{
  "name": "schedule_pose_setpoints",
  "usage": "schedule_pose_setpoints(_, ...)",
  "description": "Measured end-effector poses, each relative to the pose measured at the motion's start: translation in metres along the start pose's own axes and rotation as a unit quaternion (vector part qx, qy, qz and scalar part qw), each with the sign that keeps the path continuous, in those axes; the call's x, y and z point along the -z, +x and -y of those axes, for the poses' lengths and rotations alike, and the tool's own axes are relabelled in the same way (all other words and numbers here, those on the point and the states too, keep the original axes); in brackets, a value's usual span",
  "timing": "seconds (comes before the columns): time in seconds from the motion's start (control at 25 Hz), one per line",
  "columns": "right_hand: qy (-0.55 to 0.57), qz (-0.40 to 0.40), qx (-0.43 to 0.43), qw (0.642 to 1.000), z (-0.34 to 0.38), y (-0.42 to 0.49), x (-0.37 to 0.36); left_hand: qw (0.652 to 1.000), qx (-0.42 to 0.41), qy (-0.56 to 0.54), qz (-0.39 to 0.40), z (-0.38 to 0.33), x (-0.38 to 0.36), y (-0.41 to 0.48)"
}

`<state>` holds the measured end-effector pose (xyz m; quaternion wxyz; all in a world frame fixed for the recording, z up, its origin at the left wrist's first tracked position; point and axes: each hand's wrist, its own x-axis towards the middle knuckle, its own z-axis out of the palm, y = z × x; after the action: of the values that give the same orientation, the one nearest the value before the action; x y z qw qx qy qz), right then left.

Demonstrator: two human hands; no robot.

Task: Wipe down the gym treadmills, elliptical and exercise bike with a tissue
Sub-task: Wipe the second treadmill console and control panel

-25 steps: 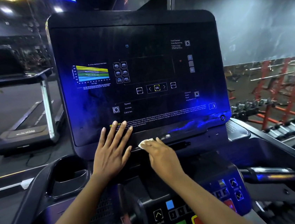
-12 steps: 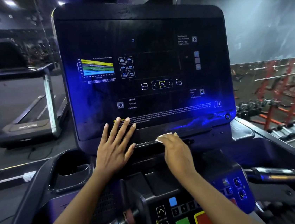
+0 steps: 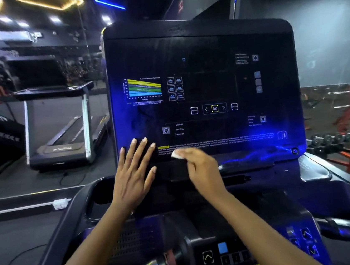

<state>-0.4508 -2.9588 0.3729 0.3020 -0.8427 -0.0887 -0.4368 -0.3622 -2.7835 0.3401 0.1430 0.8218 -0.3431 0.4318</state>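
Your left hand (image 3: 132,180) lies flat, fingers spread, on the black glossy treadmill console panel (image 3: 204,89). Your right hand (image 3: 202,168) pinches a small white crumpled tissue (image 3: 177,154) against the panel's lower edge.

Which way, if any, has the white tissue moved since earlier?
Yes: the white tissue rose from the ledge onto the warning text of the black treadmill console.

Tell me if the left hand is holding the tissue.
No: the right hand holds the tissue against the console; the left hand lies flat, holding nothing.
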Motion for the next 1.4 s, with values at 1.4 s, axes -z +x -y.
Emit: schedule_pose_setpoints(1.4, -0.176, 0.097, 0.281, 0.938, -0.069, 0.033, 0.014, 0.982, 0.139, -0.057, -0.113, 0.035, -0.011, 0.044)
